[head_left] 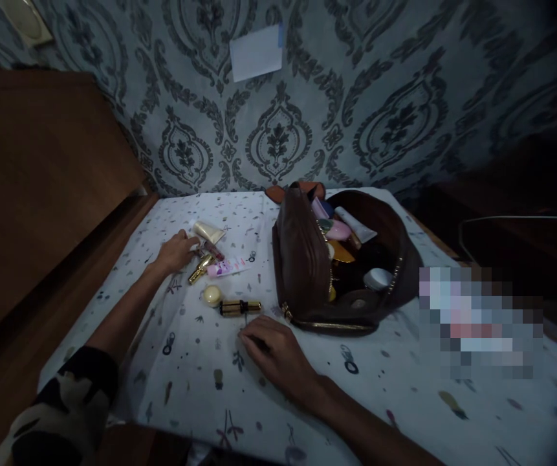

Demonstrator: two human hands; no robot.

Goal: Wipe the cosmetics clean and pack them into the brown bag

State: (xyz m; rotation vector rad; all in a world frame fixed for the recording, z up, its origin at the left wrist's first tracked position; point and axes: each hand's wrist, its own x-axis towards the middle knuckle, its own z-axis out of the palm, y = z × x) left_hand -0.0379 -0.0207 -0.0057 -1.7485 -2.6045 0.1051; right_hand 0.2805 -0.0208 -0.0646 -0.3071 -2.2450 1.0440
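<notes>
My left hand (180,251) is at the far left of a loose group of cosmetics, its fingers bent and closed at the end of a small dark reddish tube (213,250). Whether the fingertips grip that tube is hard to see. Around it lie a cream-coloured squeeze tube (208,232), a gold lipstick (201,268) and a pink-and-white tube (228,266). Nearer me are a small round cream jar (212,296) and a black-and-gold lipstick (240,307). Just below that lipstick my right hand (275,353) rests on the cloth, fingers curled, with nothing visible in them.
A brown zip bag (302,259) stands unzipped at centre right, holding several tubes and a white round container (378,279). The patterned cloth (200,388) covers the table. Wooden furniture (40,194) borders the left; a papered wall (278,142) rises behind. A blurred patch (477,323) hides something at right.
</notes>
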